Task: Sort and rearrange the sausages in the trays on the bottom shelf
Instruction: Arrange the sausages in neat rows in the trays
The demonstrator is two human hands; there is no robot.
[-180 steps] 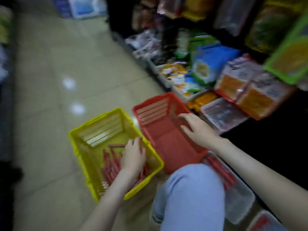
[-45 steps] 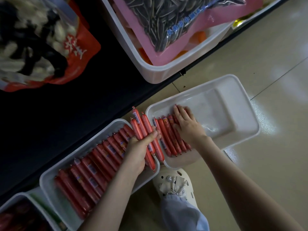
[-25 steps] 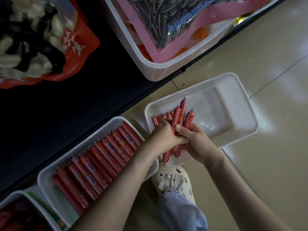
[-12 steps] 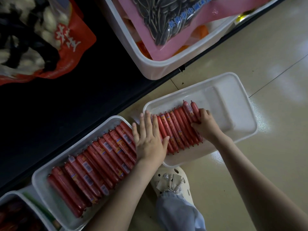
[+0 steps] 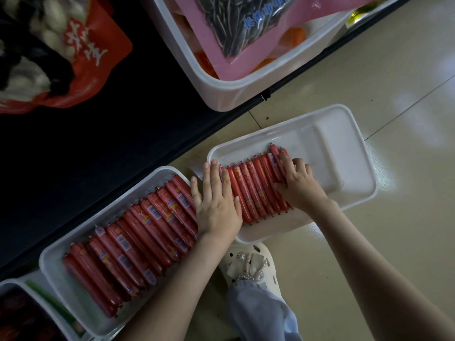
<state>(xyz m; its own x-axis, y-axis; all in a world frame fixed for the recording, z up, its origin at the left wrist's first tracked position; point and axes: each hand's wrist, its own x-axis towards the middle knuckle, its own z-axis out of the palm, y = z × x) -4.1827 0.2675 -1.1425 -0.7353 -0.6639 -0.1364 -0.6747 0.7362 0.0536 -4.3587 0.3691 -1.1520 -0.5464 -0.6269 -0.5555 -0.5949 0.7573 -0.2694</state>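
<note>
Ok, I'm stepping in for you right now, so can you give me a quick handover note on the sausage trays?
Left hand: flat, fingers straight, lying across where left tray meets right tray.
Right hand: pressing the right end of the right row.
The left row fills its tray; right row covers only its tray's left half.
Done: both rows lined up. Left: probably top up, then return trays to the shelf.

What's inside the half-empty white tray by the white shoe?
The tray holds a row of red sausages lying side by side in its left part; the right part is bare. The left hand and right hand rest on the row's ends, hiding whatever lies beneath them.
</note>
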